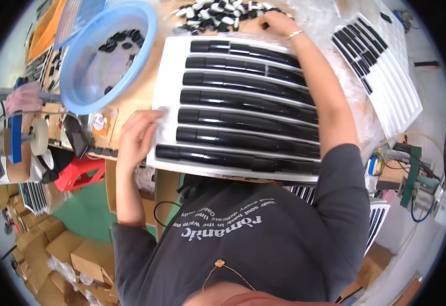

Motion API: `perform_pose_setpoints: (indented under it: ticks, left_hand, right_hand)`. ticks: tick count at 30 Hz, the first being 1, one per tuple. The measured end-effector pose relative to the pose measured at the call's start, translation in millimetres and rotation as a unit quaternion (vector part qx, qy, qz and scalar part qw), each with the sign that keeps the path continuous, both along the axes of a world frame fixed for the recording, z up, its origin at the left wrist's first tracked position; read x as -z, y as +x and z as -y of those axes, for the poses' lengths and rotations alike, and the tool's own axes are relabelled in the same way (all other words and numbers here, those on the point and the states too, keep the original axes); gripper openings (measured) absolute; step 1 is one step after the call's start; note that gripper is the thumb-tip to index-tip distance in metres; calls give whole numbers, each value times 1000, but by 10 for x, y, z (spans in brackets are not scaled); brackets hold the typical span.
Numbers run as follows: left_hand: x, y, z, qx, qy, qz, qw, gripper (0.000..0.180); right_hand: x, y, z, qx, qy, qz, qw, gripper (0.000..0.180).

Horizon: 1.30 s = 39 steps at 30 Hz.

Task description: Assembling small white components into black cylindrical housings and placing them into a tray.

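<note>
The white tray (171, 61) lies flat on the wooden bench directly in front of the person. It is a thin, moulded plastic sheet with parallel grooves running left to right. Seven grooves are filled with glossy black tubes (248, 104), laid end to end so that each row reads as one long, smooth cylinder with bright reflections along its upper surface.

The left hand (137, 136) rests on the tray's left edge, near the lower rows. The fingers are spread and lie flat against the white rim; the hand presses on the tray and grips nothing.

The right hand (278, 24) reaches past the far edge of the tray to a heap of small black and white caps (218, 13) lying on clear, crinkled plastic film. The fingers are curled down into the heap; whether they hold a cap cannot be determined. A thin metal bracelet circles the wrist.

Left of the tray sits a round, light-blue plastic basin (80, 89) with a smooth wall; a scatter of small black pieces lies inside it. To the right, a second white grooved tray (396, 97) lies at an angle, with only a few short black tubes in its upper grooves. Brown cardboard boxes (75, 255) stand on the floor at the lower left.
</note>
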<state>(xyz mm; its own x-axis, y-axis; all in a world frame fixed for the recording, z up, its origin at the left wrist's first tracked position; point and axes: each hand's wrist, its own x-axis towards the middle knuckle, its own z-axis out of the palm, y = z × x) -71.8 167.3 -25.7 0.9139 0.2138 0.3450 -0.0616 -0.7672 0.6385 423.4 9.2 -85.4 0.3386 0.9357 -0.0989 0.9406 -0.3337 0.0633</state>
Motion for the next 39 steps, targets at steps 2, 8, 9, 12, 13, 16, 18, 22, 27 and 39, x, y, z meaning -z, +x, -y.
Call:
perform_pose_setpoints:
  ticks: [2,8,9,12,13,16,18,22,27,39]
  left_hand:
    - [20,69,21,123,47,-41,990,35]
    - [17,146,173,263,109,-126,950,37]
    - [15,141,157,265,135,-123,947,38]
    - [20,105,110,269,194,-118,936,37]
    - [16,96,94,269,226,-120,929,37]
    - [66,71,44,244,239,-103,934,32]
    - [55,65,9,220,223,-121,942,27]
    - [65,11,-57,186,140,-145,962,24]
    - [-16,5,-51,224,265,-110,932,33]
    - [208,-34,-6,88,15,-60,994,33]
  right_hand:
    - [-14,-69,36,-6,53,61,997,31]
    - [-473,-746,114,5,423,4,906,25]
    - [-512,-881,164,68,428,-83,897,24]
    - [-608,-1520,250,137,404,-408,807,22]
    - [-683,-1739,296,146,366,-539,744,23]
    - [-721,-2225,391,139,294,-760,563,25]
    - [-812,-2445,448,145,286,-756,570,25]
    - [-856,-2595,528,123,279,-772,557,24]
    - [-979,-2808,556,100,307,-760,564,24]
    - [-1040,-3089,540,90,317,-726,603,27]
